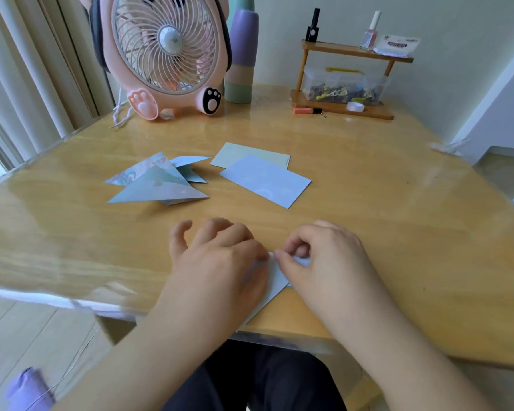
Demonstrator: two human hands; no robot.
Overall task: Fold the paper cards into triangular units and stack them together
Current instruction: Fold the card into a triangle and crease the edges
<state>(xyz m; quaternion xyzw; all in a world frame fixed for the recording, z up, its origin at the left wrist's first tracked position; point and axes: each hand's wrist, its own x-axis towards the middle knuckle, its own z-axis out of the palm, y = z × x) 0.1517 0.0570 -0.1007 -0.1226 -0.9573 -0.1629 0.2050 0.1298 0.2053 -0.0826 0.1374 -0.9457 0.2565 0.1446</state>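
**Two hands on one pale blue card at the table's near edge**

Two bare hands worked close together over a pale blue card (275,281) that lay flat on the wooden table (368,203), near its front edge. The left hand (220,256) lay on the card's left part with its fingers curled down, covering much of the paper; whether the fingertips pinched the card or only pressed it could not be told. The right hand (324,256) had its thumb and forefinger drawn together on a raised bit of the card at its upper right, pinching it, the other fingers curled under. The two hands nearly touched at the card's top.

Farther back and to the left lay a loose pile of folded triangles (158,185), blue with some printed pattern, overlapping one another. Just to the right of them lay two flat cards, a blue card (264,180) partly on top of a pale green card (244,154).

Along the back of the table stood a pink fan (166,54) with paw-shaped feet, a tall bottle (241,57) banded purple, tan and green beside it, and a small wooden shelf (353,51). The shelf carried two small bottles on top and a clear plastic box (341,86) below, with a roll of tape (355,107) in front.
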